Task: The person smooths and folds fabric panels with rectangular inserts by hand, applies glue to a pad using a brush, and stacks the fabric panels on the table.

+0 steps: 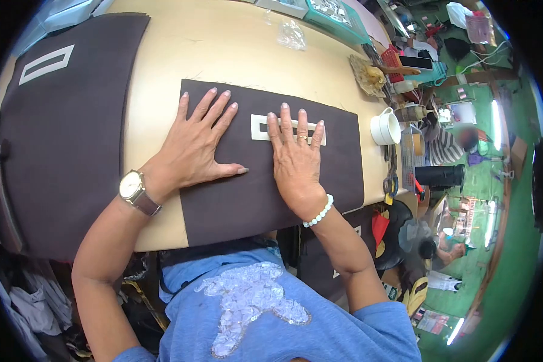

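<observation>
The work piece, a dark cloth panel (pixel 253 196), lay flat on the pale table (pixel 157 72), directly in front of the operator, with its lower edge at the near edge of the table. A white rectangular frame (pixel 255 128) with a narrow slot was positioned on the upper right portion of the panel.

The left hand (pixel 196 145) was placed palm down, fingers extended and spread, gripping nothing. Its fingers rested on the upper left portion of the panel, its thumb pointed toward the right hand, and its heel lay at the panel's left edge. A wristwatch (pixel 131 184) was fitted at the left wrist.

The right hand (pixel 297 160) was likewise flat and palm down, gripping nothing. Its four fingers were extended across the white frame and partly covered the slot (the thumb was hidden from view). A ring (pixel 302 137) was worn on one finger, and a bead bracelet (pixel 320 211) encircled the wrist.

To the left, apart from the panel, lay a larger dark cloth (pixel 72 139) bearing a second white frame (pixel 24 75). A white cup (pixel 386 128) stood just beyond the panel's right edge, with scissors (pixel 391 181) near it. A clear plastic bag (pixel 291 35) lay toward the far side, near a teal tray (pixel 335 18)
</observation>
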### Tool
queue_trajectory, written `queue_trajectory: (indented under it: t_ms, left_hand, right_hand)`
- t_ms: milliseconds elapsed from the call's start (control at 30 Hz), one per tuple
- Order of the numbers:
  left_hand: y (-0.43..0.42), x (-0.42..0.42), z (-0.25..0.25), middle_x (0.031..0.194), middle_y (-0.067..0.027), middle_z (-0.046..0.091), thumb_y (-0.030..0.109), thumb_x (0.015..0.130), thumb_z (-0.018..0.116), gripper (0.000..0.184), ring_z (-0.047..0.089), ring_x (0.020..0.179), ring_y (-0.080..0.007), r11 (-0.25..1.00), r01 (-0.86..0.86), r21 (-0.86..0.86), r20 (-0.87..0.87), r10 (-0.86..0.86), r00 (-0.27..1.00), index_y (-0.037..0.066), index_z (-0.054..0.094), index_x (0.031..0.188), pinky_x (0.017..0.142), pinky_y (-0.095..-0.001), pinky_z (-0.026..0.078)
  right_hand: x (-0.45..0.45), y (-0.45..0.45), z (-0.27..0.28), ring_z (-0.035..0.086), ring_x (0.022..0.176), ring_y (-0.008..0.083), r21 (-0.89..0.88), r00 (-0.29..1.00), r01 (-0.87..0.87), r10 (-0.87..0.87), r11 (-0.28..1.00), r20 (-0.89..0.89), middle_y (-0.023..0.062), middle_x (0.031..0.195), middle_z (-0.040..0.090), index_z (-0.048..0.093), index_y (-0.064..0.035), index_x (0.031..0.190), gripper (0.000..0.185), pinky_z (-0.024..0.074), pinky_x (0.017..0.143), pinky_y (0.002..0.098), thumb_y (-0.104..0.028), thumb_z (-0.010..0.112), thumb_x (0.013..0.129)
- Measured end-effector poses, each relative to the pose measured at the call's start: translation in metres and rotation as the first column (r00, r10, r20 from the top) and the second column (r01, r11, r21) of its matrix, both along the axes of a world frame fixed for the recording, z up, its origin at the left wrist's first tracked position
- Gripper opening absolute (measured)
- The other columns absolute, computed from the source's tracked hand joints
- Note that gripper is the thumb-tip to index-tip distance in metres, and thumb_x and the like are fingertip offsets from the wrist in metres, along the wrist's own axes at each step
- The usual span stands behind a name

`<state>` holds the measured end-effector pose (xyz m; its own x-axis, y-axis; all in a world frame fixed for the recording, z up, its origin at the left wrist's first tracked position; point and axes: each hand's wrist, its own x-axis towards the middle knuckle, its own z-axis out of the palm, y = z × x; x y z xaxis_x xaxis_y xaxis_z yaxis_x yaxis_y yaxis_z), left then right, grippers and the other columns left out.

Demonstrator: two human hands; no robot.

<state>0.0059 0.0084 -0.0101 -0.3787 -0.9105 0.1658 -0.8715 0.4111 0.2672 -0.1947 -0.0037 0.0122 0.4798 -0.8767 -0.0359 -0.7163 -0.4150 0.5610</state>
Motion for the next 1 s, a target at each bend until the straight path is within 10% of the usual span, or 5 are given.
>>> queue_trajectory:
  t_ms: [733,1000]
  left_hand:
    - [0.0,0.001,-0.006,0.144,-0.0199,0.029,0.072,0.07,0.055,0.104,0.021,0.137,-0.0337,0.999,0.014,-0.037,-0.021,-0.015,1.0,-0.003,0.029,0.139,0.109,-0.056,0.013]
    - [-0.001,0.0,-0.001,0.144,-0.0198,0.028,0.071,0.071,0.054,0.103,0.02,0.137,-0.0331,1.0,0.017,-0.008,0.008,-0.017,1.0,-0.003,0.029,0.139,0.109,-0.0559,0.013]
  right_hand:
    - [-0.015,-0.018,0.01,0.017,0.137,0.0361,-0.006,0.897,-0.39,0.379,0.921,-0.228,0.0079,0.151,0.017,0.021,-0.0296,0.145,0.065,0.0055,0.11,0.0574,-0.025,0.047,0.086]
    - [-0.048,-0.026,0.033,0.024,0.134,0.0387,0.442,0.842,-0.463,0.225,0.768,0.491,0.014,0.147,0.025,0.041,-0.0228,0.137,0.064,0.0149,0.108,0.0585,-0.002,0.051,0.078]
